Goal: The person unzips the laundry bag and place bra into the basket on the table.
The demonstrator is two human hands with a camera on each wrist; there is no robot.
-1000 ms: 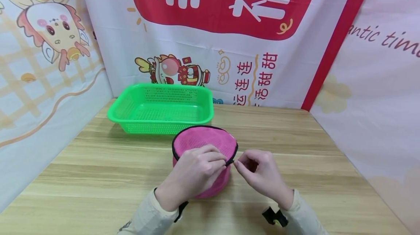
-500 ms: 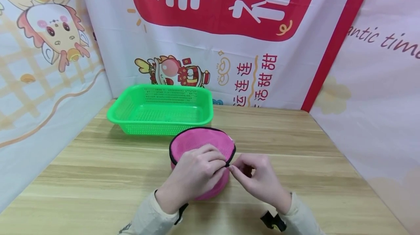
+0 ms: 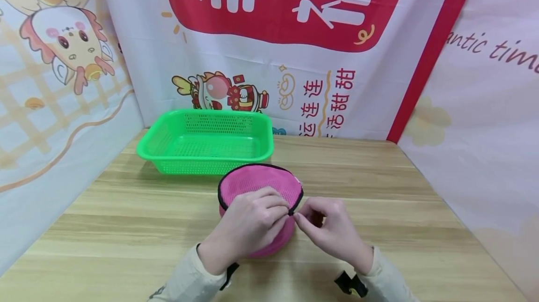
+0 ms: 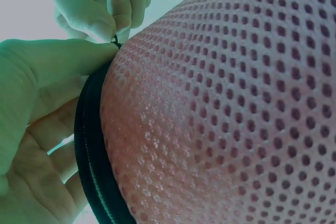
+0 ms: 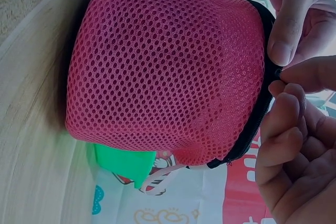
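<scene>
A round pink mesh bag (image 3: 252, 182) with a black zipper (image 5: 251, 135) around its top stands on the wooden table. My left hand (image 3: 252, 220) lies over the bag's near side, its thumb and fingers pinching the zippered rim. Close against it, my right hand (image 3: 330, 229) pinches the small zipper pull (image 4: 116, 39) between thumb and index finger. In the left wrist view the two hands' fingertips almost meet at the rim. The mesh hides whatever the bag contains, and my left hand covers part of its front.
Behind the bag, a green plastic basket (image 3: 206, 164) with perforated sides sits near the back of the table (image 3: 370, 175). Printed cloths hang along the back and both sides. A pale loop (image 5: 160, 178) hangs from the bag's rim.
My right hand has moved slightly left and nearer to me, bringing its fingertips up to my left hand's. The bag's rim has shifted a little left. The basket stays put.
</scene>
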